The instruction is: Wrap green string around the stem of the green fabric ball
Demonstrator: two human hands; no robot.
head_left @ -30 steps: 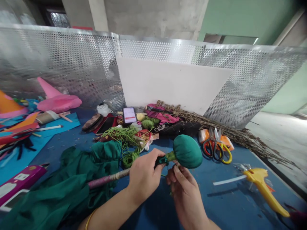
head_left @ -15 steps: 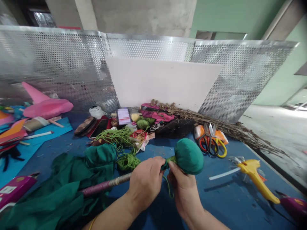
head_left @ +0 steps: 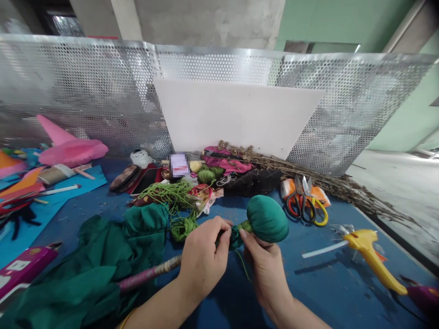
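Concrete wall (head_left: 206,23) and green wall (head_left: 329,20) beyond a perforated metal screen (head_left: 85,87).
On my feed, a white board (head_left: 240,114) stands before the screen, behind the blue worktop (head_left: 318,297); pale floor (head_left: 394,171) spreads at right, and light glints off the metal.

Place: probably a craft workshop, though the area beyond is blurred
Worktop (head_left: 338,292): blue, strewn with green yarn (head_left: 183,228) and blue paper (head_left: 92,179)
Tools: scissors (head_left: 303,196), yellow glue gun (head_left: 373,261)
Divider: perforated metal screen (head_left: 85,91)
Walls: bare concrete wall (head_left: 206,23), pale green wall (head_left: 336,23)
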